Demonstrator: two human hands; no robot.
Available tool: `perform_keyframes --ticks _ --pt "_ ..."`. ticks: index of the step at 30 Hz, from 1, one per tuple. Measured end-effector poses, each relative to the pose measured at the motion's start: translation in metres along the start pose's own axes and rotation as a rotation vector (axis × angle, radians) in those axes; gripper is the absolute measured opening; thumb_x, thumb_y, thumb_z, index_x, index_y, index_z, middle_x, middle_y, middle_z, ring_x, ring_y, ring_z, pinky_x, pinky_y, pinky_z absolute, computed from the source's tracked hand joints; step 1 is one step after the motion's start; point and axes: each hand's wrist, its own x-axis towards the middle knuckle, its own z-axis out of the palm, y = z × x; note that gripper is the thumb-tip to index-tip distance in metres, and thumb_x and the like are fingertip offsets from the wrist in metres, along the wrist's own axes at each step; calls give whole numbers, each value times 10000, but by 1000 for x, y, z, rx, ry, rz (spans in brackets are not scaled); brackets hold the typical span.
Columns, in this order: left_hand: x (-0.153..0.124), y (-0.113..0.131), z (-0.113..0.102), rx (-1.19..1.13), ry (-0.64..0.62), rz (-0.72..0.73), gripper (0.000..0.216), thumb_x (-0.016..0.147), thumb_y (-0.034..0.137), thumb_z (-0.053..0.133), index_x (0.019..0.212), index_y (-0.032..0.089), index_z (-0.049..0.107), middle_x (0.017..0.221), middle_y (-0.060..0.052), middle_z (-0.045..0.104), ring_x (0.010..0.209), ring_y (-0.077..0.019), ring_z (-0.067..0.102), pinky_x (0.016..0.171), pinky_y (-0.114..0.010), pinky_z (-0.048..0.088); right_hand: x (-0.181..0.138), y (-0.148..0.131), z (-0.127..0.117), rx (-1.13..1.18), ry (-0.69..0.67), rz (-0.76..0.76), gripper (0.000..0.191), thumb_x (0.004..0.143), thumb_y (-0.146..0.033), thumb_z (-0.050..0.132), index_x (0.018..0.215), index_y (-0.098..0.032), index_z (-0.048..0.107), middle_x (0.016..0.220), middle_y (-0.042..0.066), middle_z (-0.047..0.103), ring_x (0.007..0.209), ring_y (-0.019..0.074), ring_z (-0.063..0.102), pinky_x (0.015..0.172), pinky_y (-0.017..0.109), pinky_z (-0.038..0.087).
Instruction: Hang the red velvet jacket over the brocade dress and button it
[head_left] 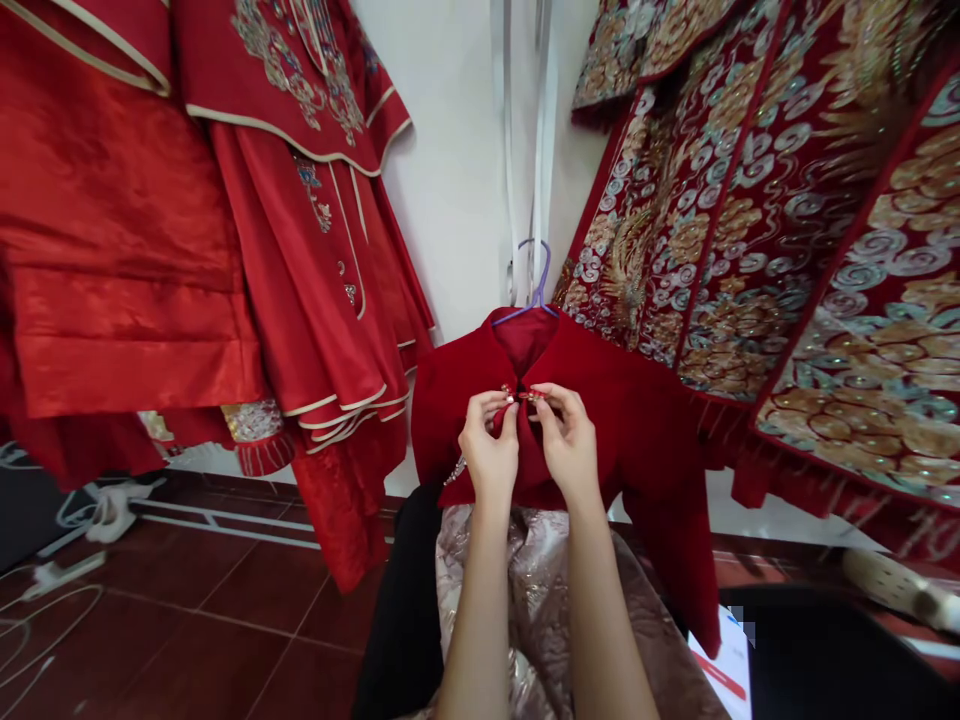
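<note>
1. left hand (489, 452), near 6 o'clock in view: bare, slim fingers.
2. right hand (571, 450), at its 3 o'clock: bare too.
3. left forearm (480, 610) and right forearm (604, 610): uncovered to the frame's bottom edge.

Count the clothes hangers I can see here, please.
1: a purple hanger holds the red jacket, above the left hand and right hand, which pinch its collar clasp. Hangers of the other garments may be hidden beyond the picture's edge.
</note>
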Motion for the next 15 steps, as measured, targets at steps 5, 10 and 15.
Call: perform_keyframes --ticks 5,10,15 --pt "-1 2 -2 -78 2 -13 128 844 196 581 970 199 559 995 -55 674 932 -135 654 882 -271 519 1 -2 -4 -28 -54 -15 207 874 -325 513 1025 -211 596 1082 89 570 965 190 610 820 340 560" --pt "-1 1 1 -87 -11 -46 97 841 185 576 936 203 584 978 -57 689 933 -153 663 878 -298 525 9 -3 -8 -81 -93 -26 158 848 -290 529 960 -219 615 1024 77 602 929 192 617 824 350 553" --pt "5 2 6 -35 -35 -12 166 828 120 555 953 224 584 988 -50 690 930 -158 664 870 -310 529 20 -2 -5 -134 -104 -59 151 835 -270 530 927 -218 637 1014 82 612 921 200 623 829 359 556"
